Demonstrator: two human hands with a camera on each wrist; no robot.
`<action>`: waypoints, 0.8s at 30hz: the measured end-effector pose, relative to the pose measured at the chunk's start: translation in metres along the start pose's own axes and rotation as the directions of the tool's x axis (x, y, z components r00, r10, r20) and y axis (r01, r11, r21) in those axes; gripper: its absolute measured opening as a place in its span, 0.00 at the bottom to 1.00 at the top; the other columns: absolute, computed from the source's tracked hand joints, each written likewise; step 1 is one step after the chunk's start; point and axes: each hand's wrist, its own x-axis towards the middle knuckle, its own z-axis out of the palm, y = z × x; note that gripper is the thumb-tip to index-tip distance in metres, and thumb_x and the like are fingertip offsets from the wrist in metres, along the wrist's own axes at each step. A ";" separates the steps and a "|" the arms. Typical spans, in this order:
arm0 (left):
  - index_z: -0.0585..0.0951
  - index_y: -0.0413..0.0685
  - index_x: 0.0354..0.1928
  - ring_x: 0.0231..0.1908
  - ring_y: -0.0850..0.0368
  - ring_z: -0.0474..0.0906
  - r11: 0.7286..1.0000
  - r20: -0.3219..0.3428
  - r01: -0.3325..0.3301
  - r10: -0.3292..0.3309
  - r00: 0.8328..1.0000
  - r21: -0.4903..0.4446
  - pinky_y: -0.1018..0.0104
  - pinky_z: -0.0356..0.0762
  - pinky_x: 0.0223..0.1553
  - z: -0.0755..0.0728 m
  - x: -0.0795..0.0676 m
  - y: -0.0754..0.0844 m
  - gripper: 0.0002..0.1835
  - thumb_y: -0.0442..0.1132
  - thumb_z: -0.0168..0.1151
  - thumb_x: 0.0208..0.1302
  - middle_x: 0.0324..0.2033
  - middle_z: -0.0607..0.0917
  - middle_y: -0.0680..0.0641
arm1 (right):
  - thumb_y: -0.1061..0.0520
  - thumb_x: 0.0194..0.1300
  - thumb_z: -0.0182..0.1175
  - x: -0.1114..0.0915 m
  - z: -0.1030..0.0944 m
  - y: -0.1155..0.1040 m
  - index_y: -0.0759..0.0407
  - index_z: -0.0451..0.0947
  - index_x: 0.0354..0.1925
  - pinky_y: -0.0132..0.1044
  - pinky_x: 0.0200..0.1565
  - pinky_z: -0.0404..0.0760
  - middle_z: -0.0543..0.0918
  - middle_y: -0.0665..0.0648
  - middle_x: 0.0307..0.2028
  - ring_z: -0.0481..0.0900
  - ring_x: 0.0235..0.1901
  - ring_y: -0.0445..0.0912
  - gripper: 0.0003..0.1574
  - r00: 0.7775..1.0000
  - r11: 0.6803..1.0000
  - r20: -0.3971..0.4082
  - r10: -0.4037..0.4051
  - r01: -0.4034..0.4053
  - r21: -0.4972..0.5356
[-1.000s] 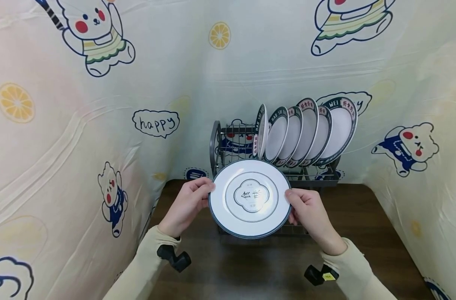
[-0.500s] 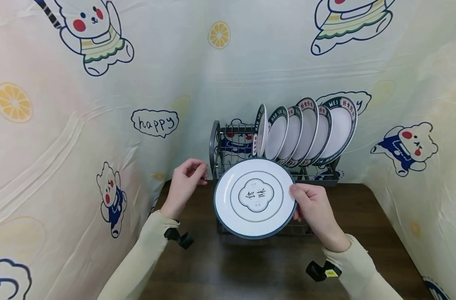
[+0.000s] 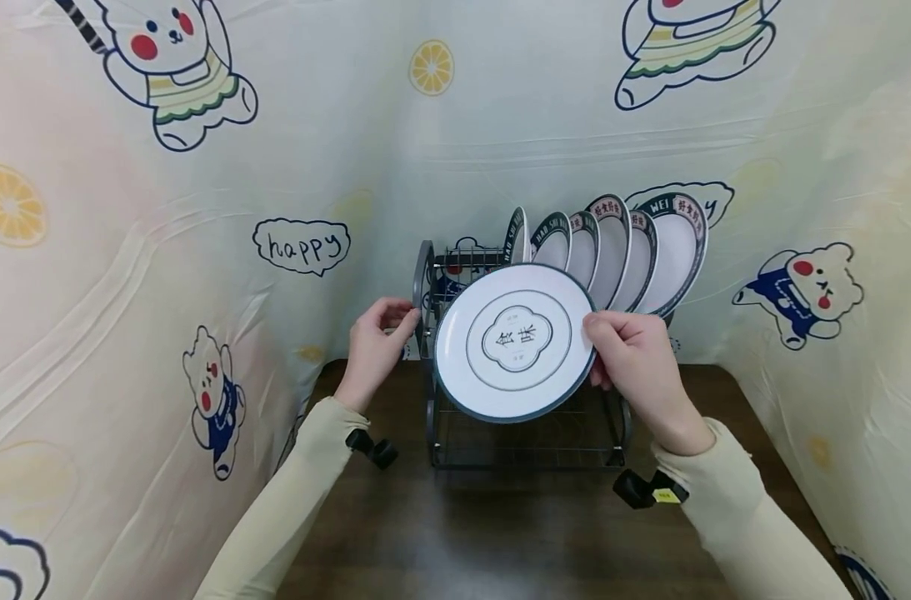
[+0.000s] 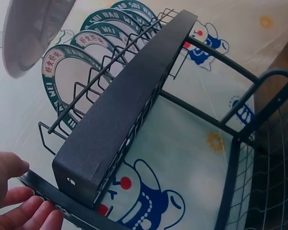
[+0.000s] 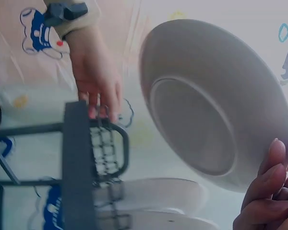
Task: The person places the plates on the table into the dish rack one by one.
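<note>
A white plate with a dark rim and printed characters in its centre is tilted toward the head camera. My right hand pinches its right edge, thumb on the front and fingers behind. The plate's underside shows in the right wrist view. My left hand is at the left side frame of the grey wire dish rack. In the left wrist view, its thumb and curled fingers lie on either side of the frame's end. Several green-rimmed plates stand on edge in the rack's upper level, partly hidden by the held plate.
The rack's lower wire shelf sits on a dark brown wooden table. Patterned cloth with bears and orange slices hangs around the back and sides. Standing plates fill the upper level's right part.
My left hand has let go of the plate's left edge and moved up to the rack's side frame. With the right hand, the plate has risen toward the rack's upper level.
</note>
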 end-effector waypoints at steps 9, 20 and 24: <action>0.83 0.43 0.54 0.49 0.47 0.83 0.999 -0.009 -0.036 0.036 0.999 0.020 0.49 0.84 0.53 0.002 0.004 0.000 0.13 0.43 0.64 0.75 0.49 0.87 0.43 | 0.53 0.78 0.51 0.034 -0.002 -0.024 0.61 0.76 0.17 0.35 0.15 0.72 0.75 0.56 0.12 0.73 0.13 0.50 0.30 0.998 0.991 0.013 -0.068 0.069 -0.112; 0.84 0.41 0.52 0.48 0.45 0.82 0.999 -0.011 -0.026 0.027 1.000 0.044 0.48 0.84 0.53 0.003 0.004 0.004 0.12 0.41 0.64 0.75 0.48 0.88 0.41 | 0.57 0.74 0.50 0.066 0.011 -0.056 0.59 0.76 0.15 0.36 0.17 0.66 0.75 0.53 0.11 0.75 0.14 0.47 0.28 0.981 0.917 0.004 -0.196 0.185 -0.352; 0.83 0.39 0.53 0.48 0.44 0.82 0.998 0.000 -0.016 0.016 1.000 0.055 0.47 0.84 0.53 0.003 0.004 0.006 0.13 0.41 0.63 0.76 0.49 0.87 0.39 | 0.59 0.72 0.51 0.075 0.018 -0.064 0.55 0.71 0.12 0.35 0.17 0.64 0.74 0.51 0.10 0.74 0.13 0.44 0.28 0.956 0.848 0.009 -0.294 0.265 -0.459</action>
